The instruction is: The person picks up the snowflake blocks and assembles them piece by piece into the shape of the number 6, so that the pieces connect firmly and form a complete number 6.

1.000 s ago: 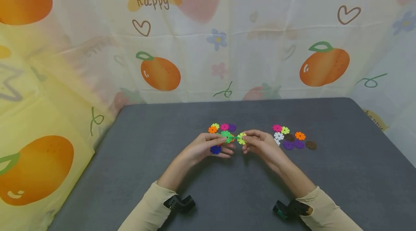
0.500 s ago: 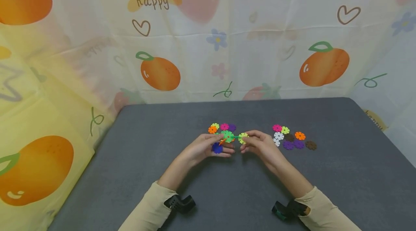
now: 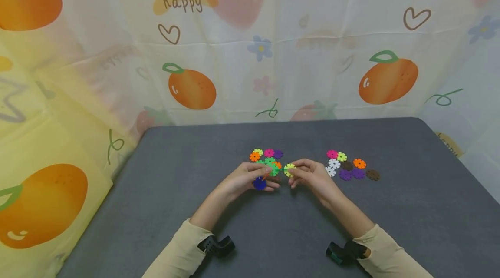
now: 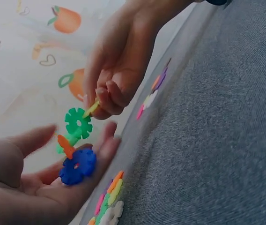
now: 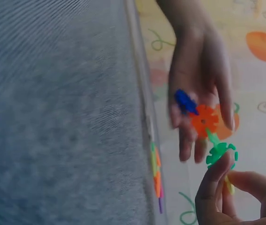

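In the head view, a short chain of slotted plastic snowflake discs stretches between both hands above the table. The right hand point(image 3: 314, 178) pinches the yellow disc point(image 3: 289, 170) at one end between thumb and fingertips. Beside it, a green disc point(image 4: 78, 123) leads to a light green one point(image 5: 213, 138), then an orange disc point(image 5: 204, 121) and a blue disc point(image 4: 77, 166). The left hand point(image 3: 247, 179) lies beneath with fingers extended, the blue disc against them. Its thumb is close to the orange disc; whether it touches is unclear.
On the grey table point(image 3: 172, 191), loose snowflake discs lie behind the left hand, including a pink disc point(image 3: 269, 153). Another group lies right of the right hand, including a brown disc point(image 3: 373, 175). A printed curtain point(image 3: 234, 56) hangs behind the table.
The chain shifts slightly between the hands. The left thumb moves a little, and the green and blue discs tilt and drop slightly. The right hand keeps its pinch on the yellow disc.
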Tool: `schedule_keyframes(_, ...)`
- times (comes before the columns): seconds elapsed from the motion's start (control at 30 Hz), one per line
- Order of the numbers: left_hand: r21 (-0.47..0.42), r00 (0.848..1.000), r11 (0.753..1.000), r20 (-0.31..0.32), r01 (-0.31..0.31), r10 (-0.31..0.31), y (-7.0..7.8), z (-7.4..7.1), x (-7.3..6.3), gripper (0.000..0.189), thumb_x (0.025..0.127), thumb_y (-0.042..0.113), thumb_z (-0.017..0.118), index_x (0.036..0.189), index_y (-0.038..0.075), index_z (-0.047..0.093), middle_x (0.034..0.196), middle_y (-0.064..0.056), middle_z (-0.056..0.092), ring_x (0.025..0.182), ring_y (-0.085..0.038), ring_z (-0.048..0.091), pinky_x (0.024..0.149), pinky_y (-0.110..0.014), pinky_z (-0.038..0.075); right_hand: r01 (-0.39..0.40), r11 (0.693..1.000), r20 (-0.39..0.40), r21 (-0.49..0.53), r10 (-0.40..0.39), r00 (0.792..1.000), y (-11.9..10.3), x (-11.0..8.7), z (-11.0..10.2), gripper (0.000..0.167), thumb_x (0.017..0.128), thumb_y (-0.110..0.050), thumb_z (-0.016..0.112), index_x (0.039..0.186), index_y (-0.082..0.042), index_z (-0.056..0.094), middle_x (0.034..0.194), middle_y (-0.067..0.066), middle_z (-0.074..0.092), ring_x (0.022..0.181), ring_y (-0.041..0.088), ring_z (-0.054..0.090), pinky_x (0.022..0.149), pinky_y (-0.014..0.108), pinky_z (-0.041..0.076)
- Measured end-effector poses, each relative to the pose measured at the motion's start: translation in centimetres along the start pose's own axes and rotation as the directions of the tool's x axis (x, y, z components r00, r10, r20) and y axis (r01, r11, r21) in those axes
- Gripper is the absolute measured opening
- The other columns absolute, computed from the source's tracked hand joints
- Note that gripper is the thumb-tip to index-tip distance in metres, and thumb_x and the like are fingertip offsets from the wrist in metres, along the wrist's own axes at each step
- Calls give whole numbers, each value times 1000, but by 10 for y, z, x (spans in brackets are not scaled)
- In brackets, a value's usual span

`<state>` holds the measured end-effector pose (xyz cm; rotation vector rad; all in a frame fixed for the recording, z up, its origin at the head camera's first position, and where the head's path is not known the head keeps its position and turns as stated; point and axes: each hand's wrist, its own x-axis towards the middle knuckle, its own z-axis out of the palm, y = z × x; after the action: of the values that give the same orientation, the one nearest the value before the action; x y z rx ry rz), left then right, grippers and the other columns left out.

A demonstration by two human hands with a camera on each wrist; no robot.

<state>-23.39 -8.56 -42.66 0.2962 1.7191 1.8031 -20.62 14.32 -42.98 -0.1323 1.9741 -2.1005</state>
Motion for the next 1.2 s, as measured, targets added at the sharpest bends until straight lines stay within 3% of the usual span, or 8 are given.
schedule_keyframes(0.2,-25,999,1000,50,5,-4,-2,4,0,44,103,18,49,129,-17,49,123,-36,60,102,-32,71,92,-46,57,38,995,-35,-91,-41,999,2,1,1,32,95,-12,63,118,9,55,87,13,69,68,14,68,73,40,61)
schedule_keyframes(0.37,-27,999,999,31,37,-36,4,1,-2,48,104,26,47,133,-13,50,116,-33,65,98,-32,73,89,-45,58,7,1000,-56,15,-6,998,-1,2,-4,32,96,-13,61,119,7,51,86,6,69,72,13,68,75,34,61)
schedule_keyframes(0.43,-9,999,999,23,45,-45,7,-3,-4,45,103,22,49,132,-12,51,115,-31,67,98,-33,73,89,-45,58,1,999,-59,45,1,998,-3,1,-6,33,97,-14,60,120,6,49,85,3,69,74,13,68,77,33,61)
schedule_keyframes(0.6,21,1000,1000,-20,11,-11,8,-8,-8,40,99,7,54,135,-10,49,115,-30,67,102,-34,71,94,-48,53,0,998,-68,60,5,998,-3,1,-10,34,97,-16,61,120,6,50,86,1,70,79,13,71,84,34,60)
schedule_keyframes(0.8,-13,998,999,-47,-37,36,4,-4,-5,41,99,5,52,137,-11,46,118,-31,65,104,-33,70,97,-51,51,-3,998,-79,65,8,997,-1,3,-10,33,97,-15,61,120,7,50,91,4,70,80,14,71,85,37,60)
schedule_keyframes(0.93,-9,999,1000,-24,-29,29,2,-5,-3,41,102,12,50,137,-8,49,119,-30,65,105,-32,70,97,-48,52,-5,998,-55,66,8,998,-1,3,-10,30,97,-16,62,117,3,52,90,4,71,80,14,71,87,38,60)
schedule_keyframes(1.03,42,999,999,-34,-15,17,3,-7,-3,44,102,28,51,130,-5,57,118,-26,68,102,-29,72,95,-42,55,-8,998,-24,63,10,1000,-2,2,-10,30,97,-18,62,117,1,53,87,2,71,79,14,70,86,38,60)
schedule_keyframes(1.2,96,1000,995,-28,-1,4,2,-7,-2,49,101,40,51,125,-1,61,117,-23,69,92,-26,75,90,-39,59,-19,1000,46,10,18,999,-5,0,-8,38,95,-20,64,122,6,53,85,2,71,75,13,68,79,35,60)
